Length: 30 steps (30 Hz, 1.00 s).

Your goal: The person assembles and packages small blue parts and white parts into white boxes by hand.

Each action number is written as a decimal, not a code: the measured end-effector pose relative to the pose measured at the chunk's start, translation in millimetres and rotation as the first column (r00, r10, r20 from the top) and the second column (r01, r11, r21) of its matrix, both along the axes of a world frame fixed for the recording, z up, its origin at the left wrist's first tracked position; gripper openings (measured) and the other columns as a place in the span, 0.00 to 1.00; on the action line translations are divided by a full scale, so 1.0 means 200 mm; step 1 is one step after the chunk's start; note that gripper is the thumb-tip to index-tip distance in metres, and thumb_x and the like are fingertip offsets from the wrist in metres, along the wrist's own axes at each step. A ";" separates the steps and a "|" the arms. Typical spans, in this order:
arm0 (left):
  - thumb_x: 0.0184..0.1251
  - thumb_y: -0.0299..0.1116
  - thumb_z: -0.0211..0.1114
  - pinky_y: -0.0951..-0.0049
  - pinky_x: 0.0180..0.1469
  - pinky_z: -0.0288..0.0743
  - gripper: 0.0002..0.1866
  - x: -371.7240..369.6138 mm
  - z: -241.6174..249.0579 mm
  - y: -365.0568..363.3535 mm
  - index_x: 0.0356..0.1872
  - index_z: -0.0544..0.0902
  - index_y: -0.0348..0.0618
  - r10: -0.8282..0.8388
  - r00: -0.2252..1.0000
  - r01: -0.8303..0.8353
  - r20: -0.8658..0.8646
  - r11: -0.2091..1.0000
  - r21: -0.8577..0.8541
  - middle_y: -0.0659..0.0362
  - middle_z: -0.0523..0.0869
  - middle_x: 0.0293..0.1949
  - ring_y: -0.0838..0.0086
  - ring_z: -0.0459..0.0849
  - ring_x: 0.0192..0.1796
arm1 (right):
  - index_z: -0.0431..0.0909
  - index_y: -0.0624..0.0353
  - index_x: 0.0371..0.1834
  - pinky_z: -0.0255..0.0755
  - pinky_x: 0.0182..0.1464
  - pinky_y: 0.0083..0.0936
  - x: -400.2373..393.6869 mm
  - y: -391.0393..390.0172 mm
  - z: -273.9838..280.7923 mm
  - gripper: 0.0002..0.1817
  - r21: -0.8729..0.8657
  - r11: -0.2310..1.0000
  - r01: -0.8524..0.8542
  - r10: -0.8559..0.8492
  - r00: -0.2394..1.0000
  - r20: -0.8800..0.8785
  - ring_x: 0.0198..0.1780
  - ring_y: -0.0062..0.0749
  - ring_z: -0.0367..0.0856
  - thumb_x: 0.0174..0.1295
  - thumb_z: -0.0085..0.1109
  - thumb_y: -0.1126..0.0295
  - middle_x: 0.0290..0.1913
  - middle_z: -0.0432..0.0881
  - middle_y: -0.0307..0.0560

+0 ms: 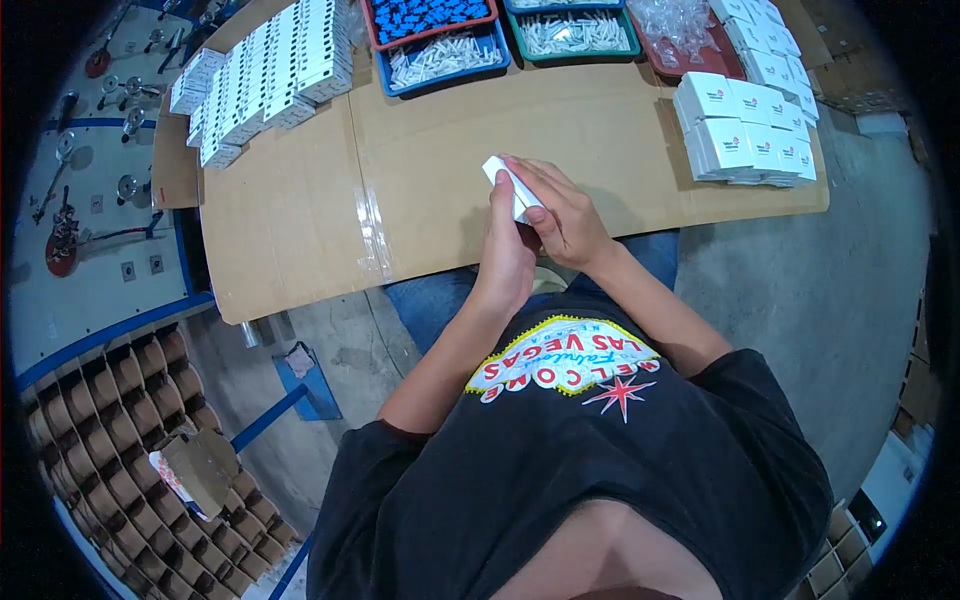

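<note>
Close in front of my body, over the near edge of the cardboard-covered table (430,150), both hands are closed around a small white box (515,192). My left hand (508,240) grips it from the left, its thumb along the top. From the right, my right hand (568,215) wraps round the same box, fingers over its far side and thumb against the near end. The box is tilted, and much of it is hidden by my fingers.
At the back left stand rows of white boxes (265,80). Trays of blue pieces (430,18) and white pieces (445,62) sit at the back, with clear plastic bags (680,28) beside them. Stacked white boxes (745,140) are at the right. A partitioned carton (130,450) lies lower left.
</note>
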<state>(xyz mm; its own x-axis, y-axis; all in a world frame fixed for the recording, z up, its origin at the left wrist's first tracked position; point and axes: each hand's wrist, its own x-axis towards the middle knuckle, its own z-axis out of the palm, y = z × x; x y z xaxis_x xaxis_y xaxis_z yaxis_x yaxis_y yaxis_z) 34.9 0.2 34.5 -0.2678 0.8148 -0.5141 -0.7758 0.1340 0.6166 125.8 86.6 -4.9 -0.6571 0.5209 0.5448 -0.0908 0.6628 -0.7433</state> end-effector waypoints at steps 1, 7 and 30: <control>0.78 0.65 0.50 0.67 0.64 0.71 0.32 0.00 0.00 0.00 0.69 0.70 0.52 0.000 1.000 0.000 -0.001 1.000 0.002 0.62 0.78 0.58 0.74 0.77 0.62 | 0.72 0.71 0.69 0.71 0.68 0.43 0.00 0.00 0.00 0.29 0.002 1.000 0.000 0.000 1.000 -0.001 0.66 0.62 0.77 0.79 0.47 0.54 0.64 0.80 0.64; 0.78 0.65 0.50 0.64 0.65 0.71 0.32 0.00 -0.03 0.00 0.69 0.70 0.52 -0.008 1.000 0.008 -0.009 1.000 -0.010 0.60 0.78 0.59 0.71 0.77 0.63 | 0.73 0.73 0.68 0.69 0.70 0.43 0.01 -0.01 -0.01 0.33 -0.099 0.995 0.017 -0.013 0.999 0.038 0.67 0.60 0.78 0.82 0.36 0.50 0.65 0.79 0.65; 0.78 0.68 0.45 0.56 0.66 0.73 0.35 -0.16 -0.06 0.00 0.66 0.74 0.50 -0.280 0.936 0.270 0.213 0.960 0.074 0.58 0.82 0.59 0.67 0.80 0.63 | 0.68 0.58 0.76 0.70 0.68 0.37 0.07 0.06 0.08 0.37 -0.345 0.934 -0.094 0.173 0.963 0.207 0.66 0.48 0.76 0.63 0.67 0.65 0.67 0.74 0.56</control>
